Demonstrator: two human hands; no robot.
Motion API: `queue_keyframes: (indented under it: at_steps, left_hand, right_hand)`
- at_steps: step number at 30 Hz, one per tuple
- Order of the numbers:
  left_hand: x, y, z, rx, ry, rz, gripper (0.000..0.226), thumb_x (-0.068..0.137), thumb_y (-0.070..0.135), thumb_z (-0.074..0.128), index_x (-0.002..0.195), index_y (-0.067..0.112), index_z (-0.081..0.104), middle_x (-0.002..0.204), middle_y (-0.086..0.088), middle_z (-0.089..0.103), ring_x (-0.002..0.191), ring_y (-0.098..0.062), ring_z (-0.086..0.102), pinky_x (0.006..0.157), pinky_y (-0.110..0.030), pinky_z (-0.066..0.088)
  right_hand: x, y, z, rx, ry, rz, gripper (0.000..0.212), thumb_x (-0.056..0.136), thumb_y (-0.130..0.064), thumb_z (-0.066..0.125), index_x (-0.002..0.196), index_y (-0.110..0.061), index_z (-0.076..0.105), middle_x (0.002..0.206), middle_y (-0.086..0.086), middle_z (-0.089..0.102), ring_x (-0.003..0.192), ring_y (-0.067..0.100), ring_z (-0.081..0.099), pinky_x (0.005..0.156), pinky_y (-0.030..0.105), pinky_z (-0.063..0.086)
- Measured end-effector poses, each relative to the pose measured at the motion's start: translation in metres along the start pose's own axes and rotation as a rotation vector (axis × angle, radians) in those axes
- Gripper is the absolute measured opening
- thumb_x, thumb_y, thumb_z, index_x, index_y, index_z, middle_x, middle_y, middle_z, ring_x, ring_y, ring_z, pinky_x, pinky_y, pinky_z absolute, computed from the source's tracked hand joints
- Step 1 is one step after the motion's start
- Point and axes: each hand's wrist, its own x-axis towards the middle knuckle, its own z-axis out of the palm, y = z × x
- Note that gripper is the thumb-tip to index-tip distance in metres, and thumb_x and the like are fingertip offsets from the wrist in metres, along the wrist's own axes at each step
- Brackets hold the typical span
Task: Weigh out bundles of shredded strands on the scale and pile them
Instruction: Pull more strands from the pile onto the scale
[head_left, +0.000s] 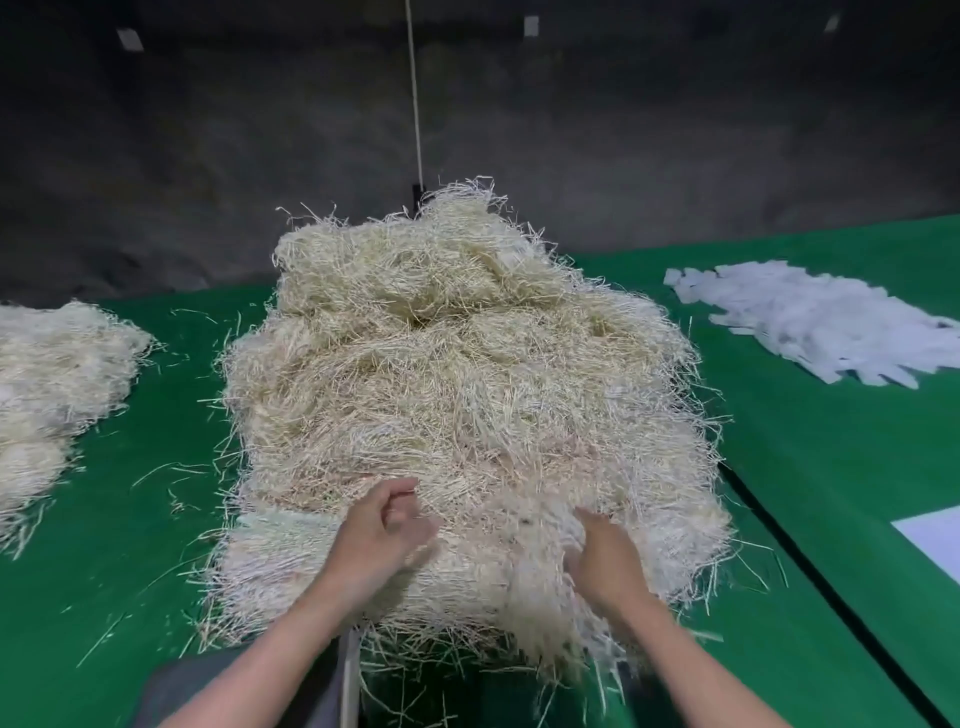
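1. The big heap of shredded strands (467, 389) lies in the middle of the green table (119, 545); it reaches from the near edge up to the far edge; loose strands are scattered around it.
2. My left grip (387, 525) is over the near part of the heap; its fingers are curled toward the thumb; the picture is blurred there, so I cannot tell if it holds strands or nothing.
3. My right grip (605, 556) is to the right of the left one, pushed down into the strands at the near side of the heap; its fingertips are hidden under the strands, so I cannot tell if it is closed on them.
4. A smaller pile of strands (57, 384) lies at the left edge of the table, well apart from the heap.
5. A spread of white paper strips (810, 322) lies toward the far right corner; a white sheet (935, 540) shows at the right edge.
6. A pale cord (415, 104) hangs straight down behind the heap, in front of the dark wall (208, 156).
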Motion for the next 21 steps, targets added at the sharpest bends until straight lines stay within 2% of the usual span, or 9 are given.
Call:
queue_keyframes:
  at_steps: [3,5,8,10,11,14,17,20,21]
  left_hand:
    - [-0.003,0.010,0.021,-0.216,-0.178,-0.139,0.103,0.064,0.058,0.072,0.148,0.041,0.015,0.152,0.008,0.025,0.139,-0.020,0.029,0.108,-0.044,0.028]
    - [-0.001,0.020,0.034,-0.431,-0.271,-0.212,0.114,0.054,0.071,0.071,0.145,0.054,0.004,0.157,0.012,0.006,0.144,-0.027,0.012,0.108,-0.058,0.023]
    - [0.009,0.038,0.046,-0.635,-0.365,-0.293,0.111,0.052,0.081,0.068,0.145,0.051,0.016,0.159,0.001,0.011,0.143,-0.031,0.018,0.108,-0.060,0.028]
    - [0.020,0.055,0.048,-0.882,-0.391,-0.327,0.093,0.064,0.068,0.073,0.141,0.030,0.038,0.140,-0.019,0.047,0.122,-0.034,0.053,0.093,-0.053,0.049]
    - [0.025,0.064,0.047,-0.937,-0.355,-0.316,0.080,0.068,0.060,0.074,0.133,0.022,0.047,0.124,-0.022,0.059,0.108,-0.033,0.062,0.085,-0.050,0.053]
    - [0.036,0.081,0.030,-0.833,-0.119,-0.283,0.052,0.071,0.039,0.074,0.113,0.017,0.054,0.107,-0.025,0.064,0.093,-0.033,0.067,0.083,-0.048,0.053]
    - [0.039,0.083,-0.002,-0.896,0.001,-0.230,0.051,0.069,0.020,0.072,0.113,0.001,0.055,0.115,-0.026,0.064,0.093,-0.036,0.068,0.077,-0.046,0.056]
    - [0.032,0.088,-0.019,-0.901,0.095,-0.280,0.060,0.047,0.023,0.084,0.100,0.013,0.058,0.135,-0.015,0.048,0.116,-0.032,0.051,0.093,-0.050,0.049]
    - [0.027,0.091,-0.020,-0.866,0.127,-0.275,0.051,0.046,0.023,0.083,0.091,0.018,0.059,0.124,-0.006,0.051,0.109,-0.027,0.051,0.083,-0.045,0.054]
  right_hand:
    - [0.012,-0.028,-0.036,0.392,0.055,-0.087,0.060,0.086,-0.004,0.057,0.142,-0.016,0.039,0.137,0.009,0.048,0.054,-0.002,0.047,0.054,0.014,0.046]
    - [0.013,-0.054,-0.058,0.535,0.082,-0.131,0.063,0.085,-0.004,0.059,0.142,-0.018,0.038,0.141,0.003,0.042,0.049,-0.004,0.051,0.044,0.010,0.043]
    - [0.002,-0.092,-0.078,0.592,0.069,-0.212,0.059,0.085,-0.007,0.061,0.139,-0.022,0.041,0.138,0.001,0.046,0.099,0.006,0.061,0.078,0.025,0.056]
    - [-0.006,-0.114,-0.081,0.579,0.043,-0.323,0.055,0.086,-0.001,0.057,0.135,-0.022,0.044,0.131,-0.004,0.046,0.099,-0.007,0.053,0.074,0.009,0.046]
    - [-0.008,-0.122,-0.082,0.567,-0.001,-0.376,0.060,0.086,0.001,0.055,0.137,-0.026,0.039,0.131,-0.011,0.040,0.083,-0.016,0.052,0.062,0.001,0.042]
    - [-0.002,-0.128,-0.098,0.669,-0.249,-0.437,0.081,0.081,-0.006,0.062,0.143,-0.039,0.022,0.132,-0.021,0.019,0.088,-0.016,0.050,0.070,0.006,0.044]
    - [0.006,-0.110,-0.123,0.854,-0.249,-0.471,0.080,0.070,-0.019,0.076,0.131,-0.048,0.034,0.140,-0.006,0.041,0.104,0.005,0.058,0.080,0.023,0.052]
    - [0.010,-0.097,-0.126,0.515,-0.266,-0.531,0.123,0.050,-0.047,0.085,0.140,-0.058,0.001,0.153,-0.019,0.009,0.136,0.007,0.023,0.107,0.034,0.030]
    - [0.011,-0.100,-0.119,0.371,-0.247,-0.562,0.130,0.052,-0.046,0.084,0.137,-0.059,-0.014,0.152,-0.024,-0.007,0.139,0.006,0.011,0.112,0.036,0.021]
